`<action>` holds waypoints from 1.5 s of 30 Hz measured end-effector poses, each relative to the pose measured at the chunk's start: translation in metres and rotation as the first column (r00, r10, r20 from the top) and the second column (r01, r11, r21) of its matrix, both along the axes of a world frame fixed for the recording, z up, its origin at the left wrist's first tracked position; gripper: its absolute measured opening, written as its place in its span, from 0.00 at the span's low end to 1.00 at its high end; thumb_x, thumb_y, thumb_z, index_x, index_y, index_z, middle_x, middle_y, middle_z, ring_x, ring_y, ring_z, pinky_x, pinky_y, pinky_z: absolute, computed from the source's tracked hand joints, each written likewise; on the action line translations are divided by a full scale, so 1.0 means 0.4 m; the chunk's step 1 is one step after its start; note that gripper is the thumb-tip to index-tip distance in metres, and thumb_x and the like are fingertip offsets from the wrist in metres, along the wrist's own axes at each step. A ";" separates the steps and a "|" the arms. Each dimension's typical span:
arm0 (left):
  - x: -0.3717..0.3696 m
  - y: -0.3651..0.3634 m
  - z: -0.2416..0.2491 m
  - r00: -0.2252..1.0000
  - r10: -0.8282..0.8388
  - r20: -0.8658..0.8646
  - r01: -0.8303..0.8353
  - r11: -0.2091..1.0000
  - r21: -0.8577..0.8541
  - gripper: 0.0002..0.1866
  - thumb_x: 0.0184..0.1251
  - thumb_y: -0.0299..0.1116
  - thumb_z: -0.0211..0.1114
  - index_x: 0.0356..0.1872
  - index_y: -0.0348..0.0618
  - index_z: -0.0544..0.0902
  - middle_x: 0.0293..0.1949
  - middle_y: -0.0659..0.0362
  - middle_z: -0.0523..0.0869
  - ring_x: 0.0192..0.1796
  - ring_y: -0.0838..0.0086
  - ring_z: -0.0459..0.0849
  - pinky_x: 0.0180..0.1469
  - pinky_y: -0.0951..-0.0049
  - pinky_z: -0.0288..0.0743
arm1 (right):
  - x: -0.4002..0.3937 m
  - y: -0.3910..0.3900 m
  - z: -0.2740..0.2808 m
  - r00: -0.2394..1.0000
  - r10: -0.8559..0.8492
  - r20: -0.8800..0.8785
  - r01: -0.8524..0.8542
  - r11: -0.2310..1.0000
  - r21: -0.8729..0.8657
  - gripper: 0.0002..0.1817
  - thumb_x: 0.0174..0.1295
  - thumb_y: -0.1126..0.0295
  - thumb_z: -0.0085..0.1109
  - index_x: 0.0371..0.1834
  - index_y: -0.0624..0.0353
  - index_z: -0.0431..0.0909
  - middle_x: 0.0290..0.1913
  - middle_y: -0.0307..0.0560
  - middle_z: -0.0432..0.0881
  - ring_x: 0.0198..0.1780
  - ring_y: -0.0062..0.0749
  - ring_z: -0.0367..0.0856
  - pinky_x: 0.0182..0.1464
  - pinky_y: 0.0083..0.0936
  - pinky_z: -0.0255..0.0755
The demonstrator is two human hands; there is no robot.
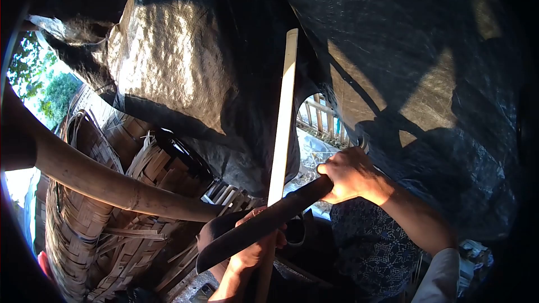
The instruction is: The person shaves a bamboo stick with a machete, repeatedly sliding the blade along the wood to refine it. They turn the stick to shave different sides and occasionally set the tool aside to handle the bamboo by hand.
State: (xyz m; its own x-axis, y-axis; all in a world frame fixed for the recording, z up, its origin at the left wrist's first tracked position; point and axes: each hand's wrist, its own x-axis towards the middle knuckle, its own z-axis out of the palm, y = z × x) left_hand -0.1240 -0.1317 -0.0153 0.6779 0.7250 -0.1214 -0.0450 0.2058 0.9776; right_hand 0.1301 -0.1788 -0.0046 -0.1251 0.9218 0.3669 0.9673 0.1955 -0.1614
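A long pale bamboo strip [284, 112] stands nearly upright in front of me, its top end tilted slightly right. My left hand [250, 253] is closed around its lower part, partly hidden behind a broad dark blade. That blade belongs to a machete [261, 225], slanting from the right down to the lower left, across the front of the strip. At its upper right end, my right hand [351, 175] is wrapped around the handle, which the fingers mostly cover.
Woven bamboo baskets [84, 207] stand on the left, with a thick curved bamboo pole [120, 185] crossing before them. Dark plastic sheeting [404, 73] hangs behind and to the right. Dark patterned cloth [373, 247] lies below my right forearm. A bamboo fence [321, 115] shows through a gap.
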 end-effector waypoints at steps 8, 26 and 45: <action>0.023 -0.006 0.036 0.995 0.068 -0.073 -0.069 0.998 -0.002 0.23 0.57 0.39 0.66 0.44 0.29 0.74 0.27 0.56 0.80 0.21 0.77 0.79 0.21 0.81 0.72 | 0.002 0.003 0.011 0.998 0.036 -0.044 -0.035 0.999 0.029 0.20 0.35 0.51 0.69 0.17 0.57 0.77 0.14 0.44 0.77 0.17 0.34 0.79 0.22 0.30 0.73; 0.059 0.002 0.060 0.990 0.115 -0.086 -0.121 0.990 -0.078 0.19 0.60 0.37 0.62 0.45 0.30 0.75 0.24 0.58 0.78 0.19 0.80 0.74 0.20 0.83 0.65 | 0.019 0.044 0.049 0.998 -0.039 -0.043 0.036 0.997 -0.072 0.13 0.27 0.61 0.68 0.14 0.53 0.74 0.13 0.40 0.74 0.18 0.37 0.77 0.23 0.33 0.69; 0.078 -0.017 0.054 0.988 0.108 -0.112 -0.121 0.986 -0.115 0.10 0.68 0.35 0.55 0.38 0.36 0.72 0.18 0.67 0.73 0.16 0.88 0.68 0.17 0.88 0.59 | 0.114 0.086 0.030 0.755 -0.588 -0.289 0.519 0.806 -0.284 0.16 0.46 0.61 0.60 0.34 0.61 0.80 0.29 0.57 0.80 0.36 0.51 0.79 0.42 0.39 0.74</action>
State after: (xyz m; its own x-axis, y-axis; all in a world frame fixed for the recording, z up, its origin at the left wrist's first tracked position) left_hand -0.0928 -0.1387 0.0062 0.5702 0.7725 -0.2795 0.0268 0.3225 0.9462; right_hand 0.1756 -0.1442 0.0073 0.5308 0.8404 0.1097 0.7676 -0.4219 -0.4825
